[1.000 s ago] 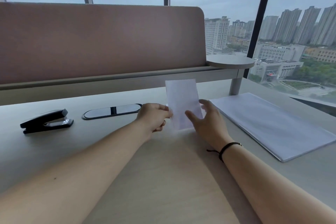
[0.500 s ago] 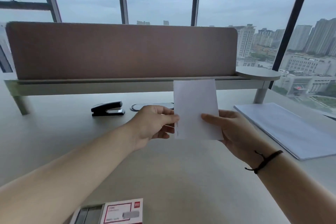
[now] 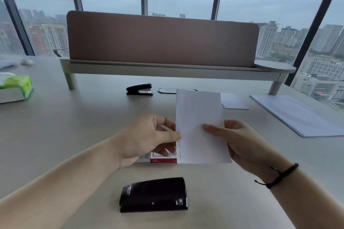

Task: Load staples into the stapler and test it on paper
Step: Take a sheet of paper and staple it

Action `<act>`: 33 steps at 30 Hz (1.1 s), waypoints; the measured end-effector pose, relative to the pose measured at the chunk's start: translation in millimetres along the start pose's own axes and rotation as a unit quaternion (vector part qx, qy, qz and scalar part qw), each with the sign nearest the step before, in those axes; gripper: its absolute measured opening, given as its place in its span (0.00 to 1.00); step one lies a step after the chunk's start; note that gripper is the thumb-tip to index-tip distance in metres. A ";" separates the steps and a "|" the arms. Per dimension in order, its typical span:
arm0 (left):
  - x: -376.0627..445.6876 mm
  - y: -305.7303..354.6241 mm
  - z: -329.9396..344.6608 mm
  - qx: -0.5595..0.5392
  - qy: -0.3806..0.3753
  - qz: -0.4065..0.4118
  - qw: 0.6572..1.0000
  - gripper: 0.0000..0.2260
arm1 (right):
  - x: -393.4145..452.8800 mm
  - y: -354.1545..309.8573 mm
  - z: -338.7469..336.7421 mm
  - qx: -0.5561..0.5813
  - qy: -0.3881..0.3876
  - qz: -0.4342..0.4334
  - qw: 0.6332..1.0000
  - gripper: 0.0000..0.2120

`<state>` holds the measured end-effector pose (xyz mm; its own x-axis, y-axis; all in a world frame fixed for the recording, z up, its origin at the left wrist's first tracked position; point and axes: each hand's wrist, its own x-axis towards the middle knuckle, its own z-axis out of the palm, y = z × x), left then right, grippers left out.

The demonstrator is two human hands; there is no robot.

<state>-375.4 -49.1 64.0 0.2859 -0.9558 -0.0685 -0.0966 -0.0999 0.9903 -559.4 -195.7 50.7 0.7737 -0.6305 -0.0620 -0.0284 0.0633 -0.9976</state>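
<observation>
A small white paper is held upright above the desk, with two staples down its lower left edge. My left hand pinches its left edge and my right hand grips its right side. A black stapler lies shut on the desk beyond the hands. A larger black stapler lies on its side near the front. A red and white staple box sits under my left hand, partly hidden.
A stack of white sheets lies at the right, with a small loose sheet behind the held paper. A green tissue box stands far left. A brown divider panel on a raised shelf runs across the back.
The view has pulled back and tilted down, bringing the staple box and the near black stapler into view. Both hands still hold the paper, now lower and closer to me.
</observation>
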 end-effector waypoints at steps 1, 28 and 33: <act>-6.2 -2.8 1.6 0.011 0.001 0.001 1.000 0.04 | -4.8 1.9 2.2 0.002 -0.001 0.003 1.000 0.17; -18.5 -32.1 45.1 0.409 0.104 0.041 0.906 0.24 | -63.6 46.3 10.0 -0.156 0.055 0.110 0.980 0.11; -19.4 -30.8 47.6 0.435 0.089 0.044 0.895 0.23 | -62.5 41.6 15.9 -0.153 0.055 0.115 0.980 0.09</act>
<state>-423.3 -40.6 29.0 0.3814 -0.9187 0.1025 -0.8095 -0.2784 0.5170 -598.9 -141.4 13.7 0.6517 -0.7076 -0.2731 -0.3957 -0.0100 -0.9183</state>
